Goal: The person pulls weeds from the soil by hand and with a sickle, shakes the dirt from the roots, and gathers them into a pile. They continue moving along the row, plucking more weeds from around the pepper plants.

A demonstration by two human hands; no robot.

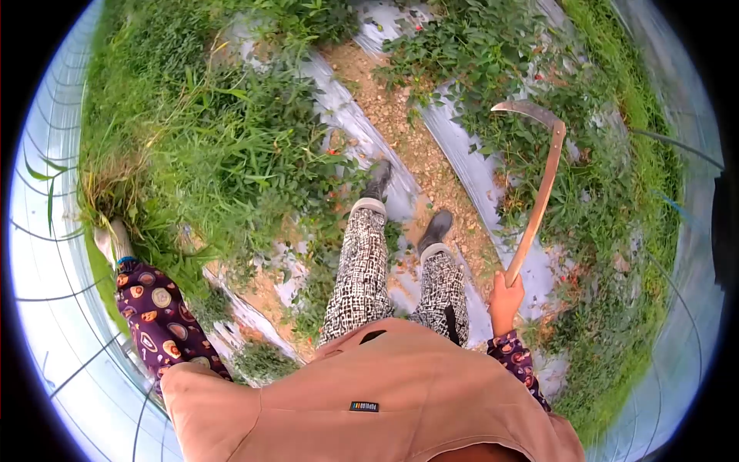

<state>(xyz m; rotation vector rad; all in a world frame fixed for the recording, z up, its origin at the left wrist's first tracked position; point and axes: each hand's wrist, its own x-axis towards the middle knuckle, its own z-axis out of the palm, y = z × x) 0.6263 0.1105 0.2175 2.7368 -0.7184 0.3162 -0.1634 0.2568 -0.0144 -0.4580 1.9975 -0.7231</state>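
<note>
In my right hand (506, 302), closed round the lower end of its wooden handle, is a sickle (546, 181). Its curved metal blade points left, held above the plants on the right. Out at the far left, my left hand (113, 240), in a pale glove, is closed on a bunch of pulled weeds (119, 189). Long green blades and dry brownish stems stick out above that hand. The fingers themselves are mostly hidden by the weeds and the glove.
Pale plastic mulch (454, 138) covers the rows on both sides of a stony soil path (408, 131). Leafy plants (477, 46) with small red fruits grow through it. Tall grass (254, 154) stands thick at left. Greenhouse film walls (46, 254) curve along both sides.
</note>
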